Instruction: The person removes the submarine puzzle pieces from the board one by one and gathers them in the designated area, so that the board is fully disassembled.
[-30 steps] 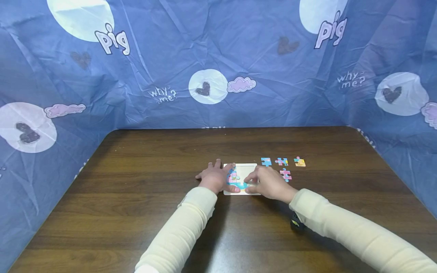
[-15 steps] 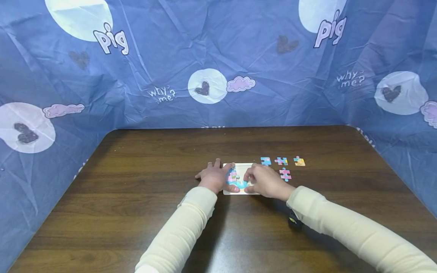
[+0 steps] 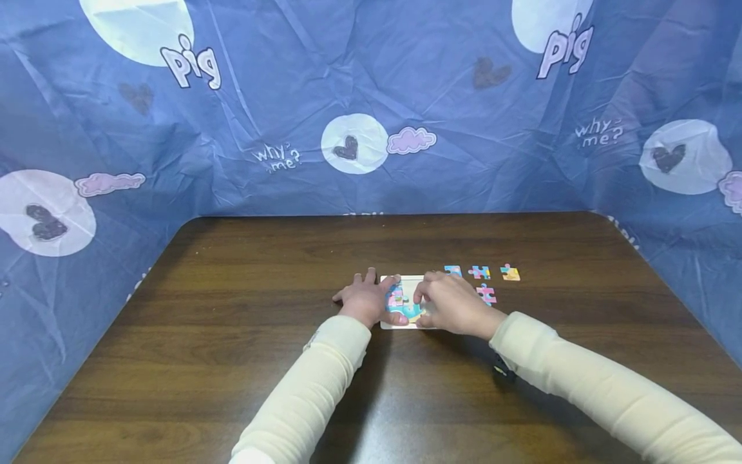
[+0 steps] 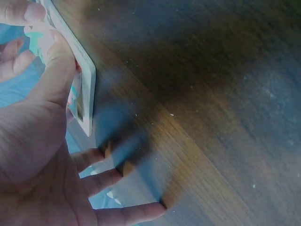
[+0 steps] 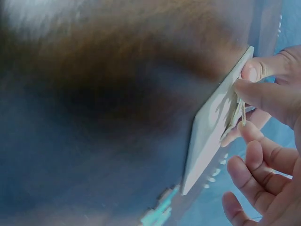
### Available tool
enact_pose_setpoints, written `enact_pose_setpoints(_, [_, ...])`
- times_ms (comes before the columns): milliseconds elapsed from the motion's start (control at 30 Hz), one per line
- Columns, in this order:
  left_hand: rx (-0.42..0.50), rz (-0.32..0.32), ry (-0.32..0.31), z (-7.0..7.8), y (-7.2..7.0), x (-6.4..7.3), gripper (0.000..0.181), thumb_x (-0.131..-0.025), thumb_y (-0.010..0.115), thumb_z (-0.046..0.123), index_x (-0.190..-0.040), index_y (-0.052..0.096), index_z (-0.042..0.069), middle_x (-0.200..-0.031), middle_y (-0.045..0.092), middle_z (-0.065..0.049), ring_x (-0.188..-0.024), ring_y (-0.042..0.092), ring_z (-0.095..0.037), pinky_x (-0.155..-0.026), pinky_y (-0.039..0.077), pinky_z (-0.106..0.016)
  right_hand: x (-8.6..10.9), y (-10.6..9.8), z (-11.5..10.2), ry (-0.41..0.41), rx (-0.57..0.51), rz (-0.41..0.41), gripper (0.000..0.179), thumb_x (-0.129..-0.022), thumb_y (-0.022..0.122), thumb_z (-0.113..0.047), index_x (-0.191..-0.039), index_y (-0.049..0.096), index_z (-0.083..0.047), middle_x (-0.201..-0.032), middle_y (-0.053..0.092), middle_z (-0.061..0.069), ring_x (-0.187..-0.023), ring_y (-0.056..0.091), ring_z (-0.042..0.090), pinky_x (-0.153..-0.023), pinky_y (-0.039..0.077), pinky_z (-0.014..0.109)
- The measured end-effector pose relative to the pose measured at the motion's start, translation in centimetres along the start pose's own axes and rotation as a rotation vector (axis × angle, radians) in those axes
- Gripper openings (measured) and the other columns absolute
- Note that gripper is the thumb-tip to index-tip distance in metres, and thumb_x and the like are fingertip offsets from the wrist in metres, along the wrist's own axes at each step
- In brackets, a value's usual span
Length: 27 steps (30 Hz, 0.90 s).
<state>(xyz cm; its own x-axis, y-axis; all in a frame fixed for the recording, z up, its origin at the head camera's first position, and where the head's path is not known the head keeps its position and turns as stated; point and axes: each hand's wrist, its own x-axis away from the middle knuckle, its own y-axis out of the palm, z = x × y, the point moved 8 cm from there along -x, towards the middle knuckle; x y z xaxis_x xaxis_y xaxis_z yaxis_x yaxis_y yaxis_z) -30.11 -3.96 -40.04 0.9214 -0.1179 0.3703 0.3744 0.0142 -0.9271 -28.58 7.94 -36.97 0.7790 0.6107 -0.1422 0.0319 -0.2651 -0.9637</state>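
Tray (image 3: 412, 288) first: lying where?

Lying flat on the table (image 3: 261, 386), between both hands

Why spreading the left hand (image 3: 364, 301) so wide?

Probably to stop any sliding: straddling the left side with straight fingers, laying the thumb over the near edge, gripping nothing

And with the right hand (image 3: 455, 306), doing what?

Pinching a thin piece (image 5: 244, 114) at the tray, opening thumb and fingertip only as far as its edges, likely for careful steering

Showing that in the head view?

No, hiding the grip behind knuckles there; showing the pale edge in the right wrist view

Missing anything in that one?

Yes, catching just a turquoise bit of the loose pieces (image 3: 480, 272); counting four in the head view, lying right of the tray, perhaps for easy reach
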Motion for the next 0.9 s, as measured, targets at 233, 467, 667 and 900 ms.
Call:
enact_pose_setpoints(233, [-0.003, -0.005, -0.007, 0.0, 0.1, 0.0, 0.094, -0.082, 0.074, 0.065, -0.161, 0.027, 0.040, -0.168, 0.019, -0.008, -0.152, 0.023, -0.035, -0.098, 0.045, -0.068, 0.0, -0.6, -1.1, -0.049, 0.122, 0.016, 0.033, -0.067, 0.093, -0.029, -0.089, 0.075, -0.013, -0.089, 0.063, -0.001, -0.091, 0.063, 0.024, -0.082, 0.047, 0.046])
enact_pose_setpoints(467, [0.000, 0.002, 0.002, 0.1, 0.2, 0.0, 0.094, -0.083, 0.074, 0.065, -0.161, 0.028, 0.040, -0.168, 0.020, -0.009, -0.152, 0.023, -0.036, -0.098, 0.044, -0.069, -0.2, -0.5, -0.4, -0.023, 0.072, -0.020, 0.033, -0.069, 0.093, -0.029, -0.091, 0.076, -0.012, -0.090, 0.064, -0.001, -0.084, 0.061, 0.019, -0.082, 0.047, 0.046])
enact_pose_setpoints(667, [-0.007, -0.004, -0.003, 0.0, 0.1, 0.1, 0.094, -0.082, 0.073, 0.066, -0.161, 0.028, 0.040, -0.169, 0.019, -0.009, -0.152, 0.023, -0.036, -0.098, 0.045, -0.069, -0.1, -0.4, 0.4, -0.037, 0.011, -0.026, 0.029, -0.073, 0.092, -0.029, -0.093, 0.076, -0.014, -0.086, 0.062, -0.003, -0.078, 0.057, 0.013, -0.078, 0.046, 0.039])
enact_pose_setpoints(900, [-0.004, -0.005, -0.005, 0.0, 0.1, 0.0, 0.094, -0.082, 0.073, 0.066, -0.161, 0.027, 0.040, -0.169, 0.019, -0.009, -0.152, 0.023, -0.035, -0.099, 0.044, -0.068, -0.1, -0.7, 0.1, -0.092, 0.045, -0.005, 0.028, -0.072, 0.091, -0.028, -0.090, 0.076, -0.013, -0.082, 0.059, -0.003, -0.077, 0.056, 0.015, -0.075, 0.045, 0.039])
